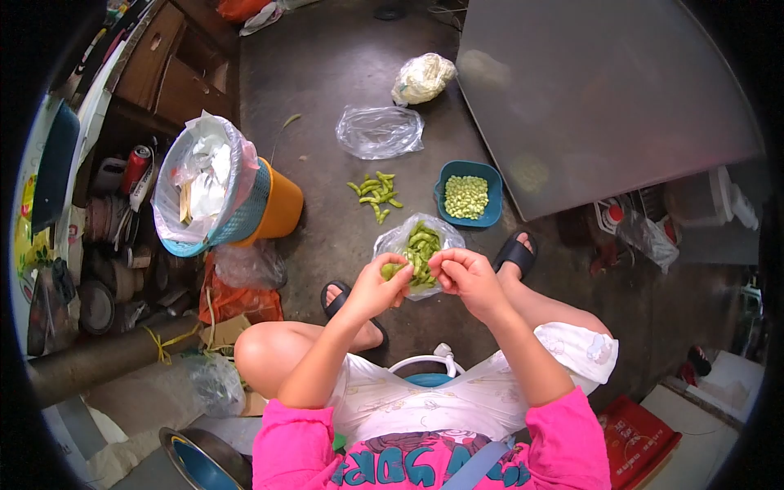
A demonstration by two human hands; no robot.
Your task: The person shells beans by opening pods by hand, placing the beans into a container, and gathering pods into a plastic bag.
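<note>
Both hands are above a clear plastic bag (390, 242) of green soybean pods (422, 245) on the floor, between the feet. My left hand (380, 287) is closed, thumb against fingers, with a green pod (393, 270) at its fingertips. Just to the right, my right hand (469, 282) is pinched shut; whatever lies between its fingertips is too small to make out. A teal bowl (441, 198) of shelled pale green beans (466, 197) stands beyond the bag on the right. Loose pods (377, 193) lie in a small pile on the floor beyond the bag.
A lined blue wastebasket (220, 237) leans by an orange bin (278, 200) on the left. An empty-looking plastic bag (380, 132) and a tied whitish bag (424, 78) lie farther off. A large grey panel (604, 98) fills the upper right. Wooden drawers (184, 90) stand upper left.
</note>
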